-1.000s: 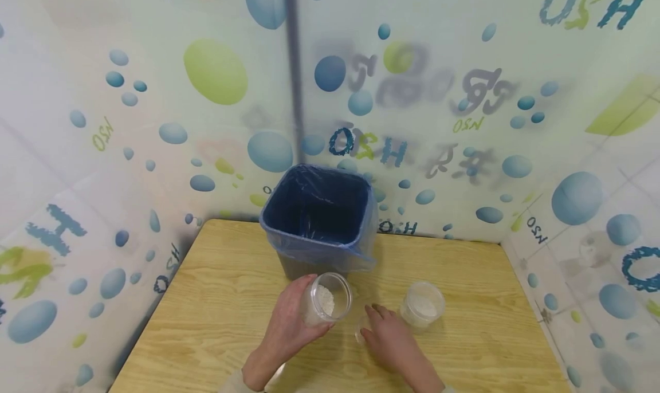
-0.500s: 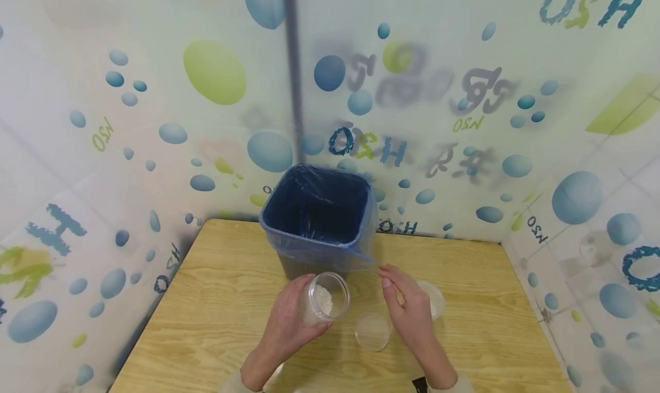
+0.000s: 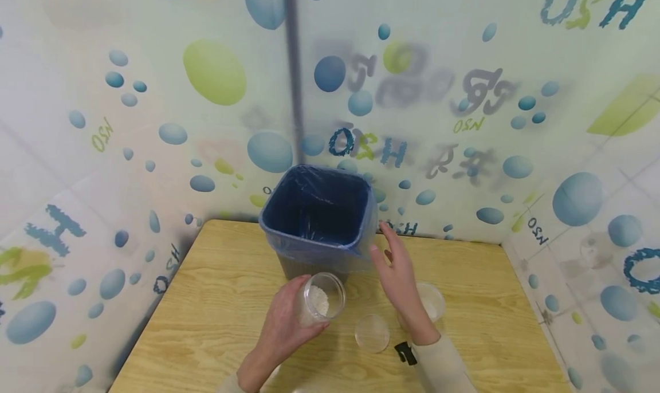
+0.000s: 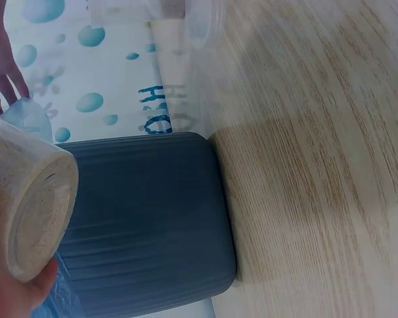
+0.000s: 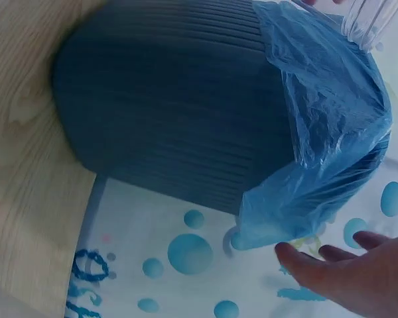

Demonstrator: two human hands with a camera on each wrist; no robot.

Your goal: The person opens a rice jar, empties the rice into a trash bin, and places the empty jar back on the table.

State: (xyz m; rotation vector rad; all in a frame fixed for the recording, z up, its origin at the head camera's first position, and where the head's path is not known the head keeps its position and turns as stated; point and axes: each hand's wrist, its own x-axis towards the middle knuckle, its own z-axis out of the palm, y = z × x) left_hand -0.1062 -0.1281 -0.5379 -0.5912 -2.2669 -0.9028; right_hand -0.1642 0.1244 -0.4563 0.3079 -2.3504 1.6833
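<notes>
My left hand (image 3: 281,318) grips a clear jar (image 3: 335,298) part filled with white grains. It is tilted, its mouth turned up towards the head camera; the left wrist view shows the jar's base (image 4: 46,212). Just behind it stands a dark bin (image 3: 301,264), lined with a thin blue plastic bag (image 5: 331,106) that folds over the rim. At the bin's right side is my right hand (image 3: 399,275), fingers loosely extended and holding nothing. Its fingertips (image 5: 285,255) are close to the bag's hanging edge; whether they touch it I cannot tell.
A second clear tub (image 3: 432,298) with pale contents stands at the right, partly behind my right wrist. A round clear lid (image 3: 372,333) lies flat on the wooden table (image 3: 490,324). Patterned walls (image 3: 464,181) enclose the table's back and sides.
My right hand has left the clear lid on the table and moved up and forward to the bin's right side. The left hand with the jar has shifted slightly left.
</notes>
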